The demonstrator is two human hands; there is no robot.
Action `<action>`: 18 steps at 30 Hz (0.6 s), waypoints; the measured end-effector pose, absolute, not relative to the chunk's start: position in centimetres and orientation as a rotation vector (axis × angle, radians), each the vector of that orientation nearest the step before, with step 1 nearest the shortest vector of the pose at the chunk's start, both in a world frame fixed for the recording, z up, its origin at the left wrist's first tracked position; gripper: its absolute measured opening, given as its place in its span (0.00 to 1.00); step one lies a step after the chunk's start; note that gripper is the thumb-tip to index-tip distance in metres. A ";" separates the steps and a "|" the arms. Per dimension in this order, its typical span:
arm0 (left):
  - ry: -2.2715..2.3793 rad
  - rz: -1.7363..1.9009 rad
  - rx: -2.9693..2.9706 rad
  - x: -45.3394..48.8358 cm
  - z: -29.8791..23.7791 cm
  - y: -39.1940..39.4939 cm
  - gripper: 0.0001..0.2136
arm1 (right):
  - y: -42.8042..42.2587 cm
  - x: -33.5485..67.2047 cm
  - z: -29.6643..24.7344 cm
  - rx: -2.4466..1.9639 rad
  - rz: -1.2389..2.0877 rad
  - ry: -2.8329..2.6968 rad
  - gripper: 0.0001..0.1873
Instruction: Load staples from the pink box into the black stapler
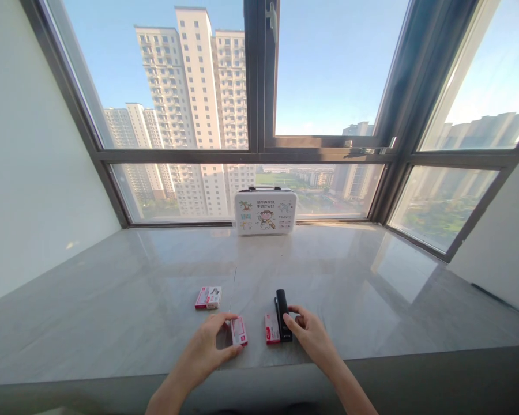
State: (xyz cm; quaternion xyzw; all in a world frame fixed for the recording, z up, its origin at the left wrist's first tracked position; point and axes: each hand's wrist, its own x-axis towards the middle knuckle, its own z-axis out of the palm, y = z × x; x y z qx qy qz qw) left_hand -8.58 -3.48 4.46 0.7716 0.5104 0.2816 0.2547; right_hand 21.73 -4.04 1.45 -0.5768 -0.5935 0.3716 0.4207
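My left hand (208,341) has its thumb and fingers around the ends of a small red and white staple box (239,331) on the sill. A black stapler (282,316) is gripped by my right hand (310,332), the thumb on its near side and the other fingers curled behind. Against the stapler's left side lies another red and white staple box (271,329), partly covered by it. Beyond my left hand is a red and white box (208,297) with a stapler picture on its right part; I cannot tell whether it is one box or two.
The grey marble-look sill (350,288) carries these things, and its front edge runs just below my hands. At the back, a white case (266,212) with cartoon prints and a black handle stands upright against the window. Dark window frames (255,155) and white walls border the sill.
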 end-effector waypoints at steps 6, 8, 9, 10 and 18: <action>1.099 0.802 2.124 -1.4 4.8 -2.2 0.33 | -3.7 21.9 0.9 -1.415 0.957 -1.486 0.31; 1.049 0.775 2.145 -0.2 5.0 -2.2 0.36 | -3.6 21.9 0.7 -1.408 0.958 -1.488 0.31; 1.032 0.783 2.144 0.1 5.2 -2.2 0.37 | -3.6 21.9 0.7 -1.407 0.956 -1.489 0.30; 1.023 0.809 2.137 0.1 5.5 -2.1 0.37 | -3.6 21.9 0.7 -1.408 0.954 -1.489 0.30; 1.721 1.379 1.957 -10.6 4.9 3.2 0.19 | -3.8 21.7 1.1 -1.431 0.932 -1.476 0.29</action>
